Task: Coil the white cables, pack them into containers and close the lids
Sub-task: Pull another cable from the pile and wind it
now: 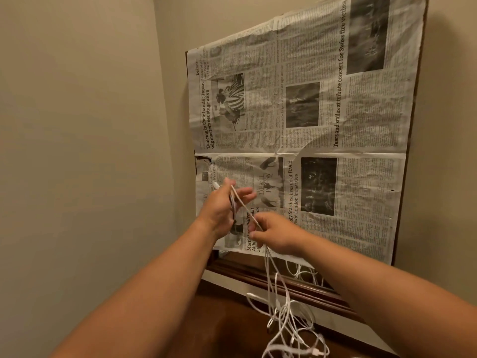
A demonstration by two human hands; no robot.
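- Two bare hands are raised in front of the wall-side panel, with one thin white cable stretched between them.
- The left hand has loops of that cable wound round its palm, its thumb pressing them in place and its fingers spread. A white plug tip sticks out past the thumb.
- The right hand, just beside and below the left, pinches the same cable between thumb and curled fingers.
- From the right hand the cable drops to a loose tangle of white cables on the dark brown wooden counter, near its back edge. It looks like several cables, though the knot is too muddled to count.
- One black-and-white newspaper spread covers a dark-framed upright panel standing along the counter's back edge. An uncovered strip at its foot seems to mirror the cables.
- A plain beige wall closes the left side. Bare counter lies left of the tangle, under the forearms.
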